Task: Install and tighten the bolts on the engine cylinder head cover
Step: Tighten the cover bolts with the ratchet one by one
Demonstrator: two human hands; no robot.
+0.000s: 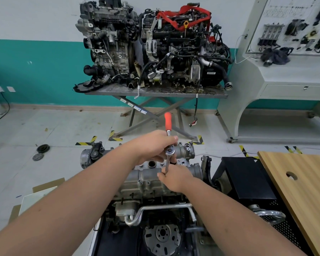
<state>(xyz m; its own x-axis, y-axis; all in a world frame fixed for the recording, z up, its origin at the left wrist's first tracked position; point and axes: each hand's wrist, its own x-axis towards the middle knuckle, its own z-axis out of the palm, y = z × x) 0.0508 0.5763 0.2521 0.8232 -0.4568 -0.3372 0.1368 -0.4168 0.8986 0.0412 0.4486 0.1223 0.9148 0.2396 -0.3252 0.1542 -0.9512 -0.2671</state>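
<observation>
The grey aluminium cylinder head cover [148, 179] tops the engine right in front of me. Above it my left hand [151, 146] grips the shaft of a ratchet wrench [168, 124] just below its orange handle, which points up and away. The ratchet's chrome head [169, 151] carries an extension bar [167, 166] running down toward the cover. My right hand [175, 179] pinches the bar's lower end over the cover. The socket and any bolt under it are hidden by my right hand. A small bolt head [141, 165] stands on the cover's far edge.
A wooden board [307, 182] with a round hole lies at the right, above a black perforated crate [251, 182]. Two engines sit on a scissor-leg table [155, 93] ahead. A white display console [284, 71] stands at the far right. Cardboard [44, 189] lies at the left.
</observation>
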